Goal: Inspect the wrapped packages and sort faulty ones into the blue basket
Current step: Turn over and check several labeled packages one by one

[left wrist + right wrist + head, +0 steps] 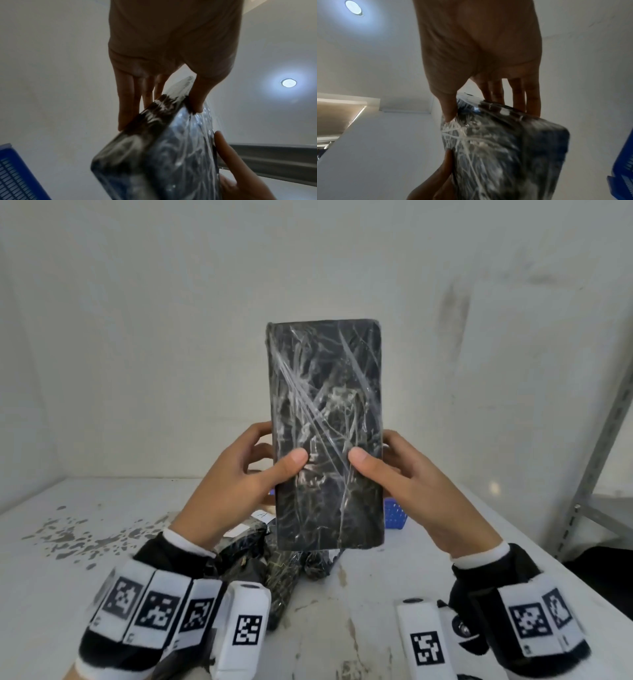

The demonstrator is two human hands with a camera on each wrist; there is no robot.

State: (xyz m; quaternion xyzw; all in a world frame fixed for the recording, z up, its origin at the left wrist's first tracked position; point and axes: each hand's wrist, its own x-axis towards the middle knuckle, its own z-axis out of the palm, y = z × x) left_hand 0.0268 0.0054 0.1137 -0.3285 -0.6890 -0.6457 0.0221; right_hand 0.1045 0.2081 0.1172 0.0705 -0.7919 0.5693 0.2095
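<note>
Both hands hold one wrapped package upright in the air above the table, dark block under wrinkled clear film, long axis 12 to 6. Left hand pinches its lower left edge, thumb on the front face, fingers behind; right hand mirrors this on the lower right edge, thumb in front, fingers on the back. Wrist views show both thumbs pressed into the film. Blue basket sits on the table behind the package, mostly hidden, peeking out at 3 o'clock of its lower part. More wrapped packages lie piled on the table at 6 o'clock under the held one. Metal shelf frame at far 3 o'clock
</note>
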